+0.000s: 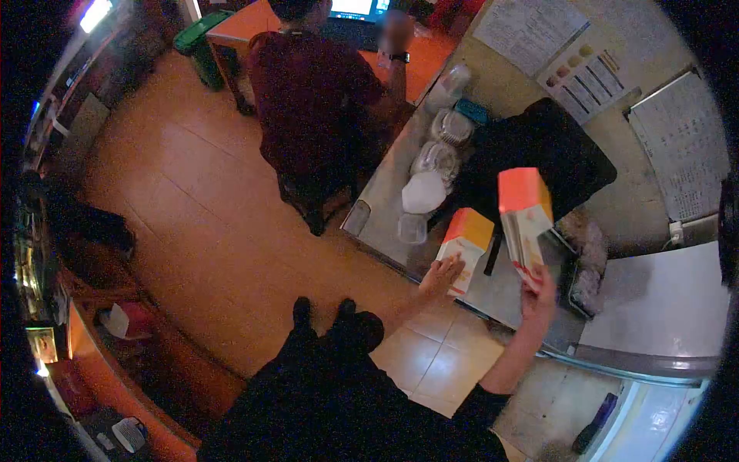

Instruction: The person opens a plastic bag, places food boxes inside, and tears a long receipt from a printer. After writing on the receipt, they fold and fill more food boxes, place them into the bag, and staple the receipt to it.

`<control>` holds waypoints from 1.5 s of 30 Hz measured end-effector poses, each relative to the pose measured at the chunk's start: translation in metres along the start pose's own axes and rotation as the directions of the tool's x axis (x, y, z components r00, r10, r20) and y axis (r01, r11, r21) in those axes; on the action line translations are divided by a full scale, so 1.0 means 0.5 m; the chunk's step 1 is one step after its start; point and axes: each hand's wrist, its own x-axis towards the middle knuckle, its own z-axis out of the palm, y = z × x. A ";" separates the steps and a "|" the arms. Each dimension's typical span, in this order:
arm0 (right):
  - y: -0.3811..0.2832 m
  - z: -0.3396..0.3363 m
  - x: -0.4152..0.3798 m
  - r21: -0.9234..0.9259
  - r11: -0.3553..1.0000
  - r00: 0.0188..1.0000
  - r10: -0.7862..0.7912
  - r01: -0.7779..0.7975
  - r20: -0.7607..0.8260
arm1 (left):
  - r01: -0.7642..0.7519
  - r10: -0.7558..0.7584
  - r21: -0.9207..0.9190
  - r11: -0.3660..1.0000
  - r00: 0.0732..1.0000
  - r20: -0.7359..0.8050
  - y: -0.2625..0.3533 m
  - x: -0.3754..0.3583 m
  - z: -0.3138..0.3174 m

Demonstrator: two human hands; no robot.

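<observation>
Two takeaway cartons in orange-red, yellow and white are at the counter in front of me. My right hand (536,296) grips the lower end of one carton (526,223), which is tilted over the counter and slightly blurred. Beside it, the other carton (471,239) is close to the counter's front edge. My left hand (444,279) touches that carton's near white side, fingers stretched out along it. A dark, narrow strip (493,254) shows between the two cartons.
On the metal counter (381,196) are stacked clear plastic containers (437,162) and a black bag-like item (546,154). A black tray (585,289) with packed items lies right. A person (308,100) sits at a laptop ahead. A green bin (202,46) stands far left.
</observation>
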 end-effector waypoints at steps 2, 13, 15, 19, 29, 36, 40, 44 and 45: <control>-0.055 0.008 -0.083 -0.226 0.956 0.978 -0.203 0.189 -0.040 | -0.237 -0.085 -0.854 0.462 0.947 -0.309 0.024 0.055 0.129; 0.238 0.512 -0.263 -0.138 0.984 0.663 0.179 -0.114 0.727 | 0.018 0.078 -0.797 -0.604 0.996 -0.036 -0.527 -0.413 -0.367; 0.333 0.705 -0.347 -0.144 0.918 0.451 0.313 -0.371 0.836 | -0.247 -0.213 -0.353 -0.902 0.968 -0.133 -0.637 -0.586 -0.516; 0.455 1.056 -0.504 -0.251 0.967 0.207 0.256 -0.050 0.944 | -0.515 -0.794 -0.734 -0.443 0.605 0.054 -0.815 -0.862 -0.614; 0.623 1.747 -0.894 -0.753 0.462 -0.573 0.490 -0.470 0.658 | -0.249 -0.930 -0.945 0.213 -0.348 -0.117 -1.239 -1.349 -0.774; 0.724 2.266 -1.046 -0.814 0.445 -0.738 0.388 -0.375 0.552 | -0.353 -0.871 -0.831 0.429 -0.406 -0.277 -1.650 -1.574 -0.862; 0.736 2.550 -1.121 -0.826 0.474 -0.813 0.322 -0.306 0.486 | -0.337 -0.847 -0.835 0.436 -0.467 -0.254 -1.868 -1.691 -0.916; 0.764 2.740 -1.191 -0.815 0.562 -0.760 0.465 -0.143 0.454 | -0.318 -0.792 -0.802 0.506 -0.538 -0.287 -2.061 -1.794 -0.859; 0.795 2.796 -1.203 -0.810 0.570 -0.759 0.467 -0.134 0.454 | -0.374 -0.808 -0.763 0.527 -0.498 -0.314 -2.095 -1.808 -0.872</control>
